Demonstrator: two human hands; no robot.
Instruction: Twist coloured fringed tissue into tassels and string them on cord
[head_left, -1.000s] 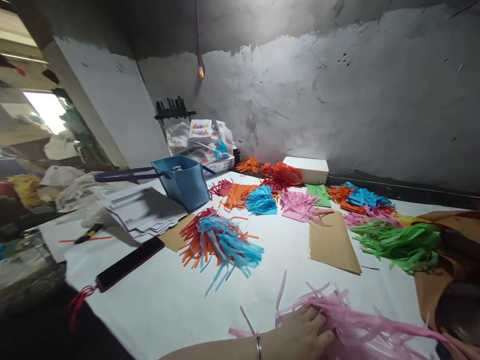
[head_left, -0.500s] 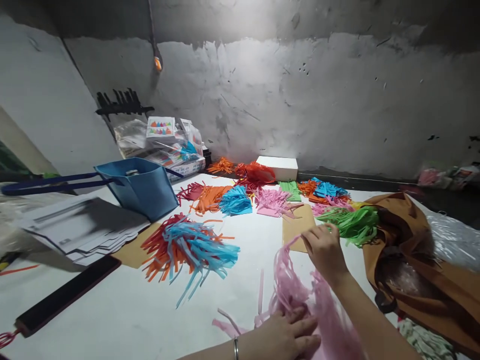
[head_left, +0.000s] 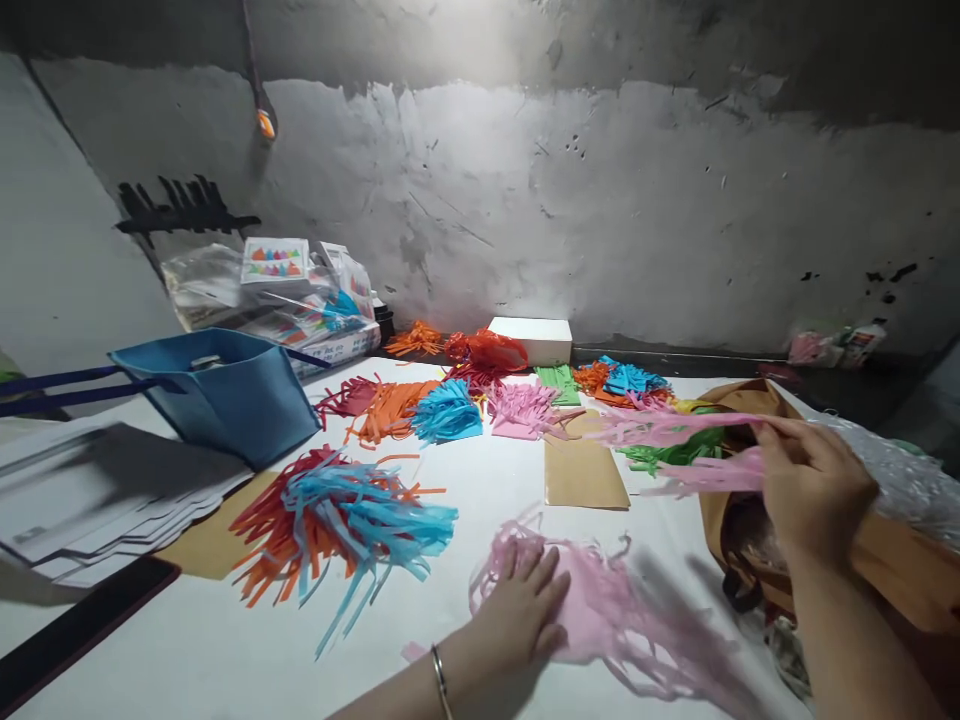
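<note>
My left hand (head_left: pixel 517 605), with a silver bangle at the wrist, lies flat with spread fingers on a pink fringed tissue-paper piece (head_left: pixel 589 605) on the white tabletop. Loose strips of that piece trail to the lower right. Raised at the right, my right hand (head_left: pixel 810 485) pinches a bunch of pink tissue-paper strips (head_left: pixel 675 430) that stream out leftward. They pass in front of a green fringed tissue bundle (head_left: pixel 645 458). To the left of my hands rests a pile of red, orange and light blue tissue fringes (head_left: pixel 352 515).
Several coloured fringe bundles, including blue (head_left: pixel 450 412) and pink (head_left: pixel 521 410), line the back beside a white box (head_left: pixel 532 342). A blue fabric bag (head_left: pixel 225 400) and stacked papers (head_left: pixel 112 490) stand left. A brown bag (head_left: pixel 892 580) lies right; brown card (head_left: pixel 585 475) sits mid-table.
My right hand has moved right, drawing pink strips away from the piece under my left hand. My left hand has shifted left and up, fingers spread. The view has turned slightly right.
</note>
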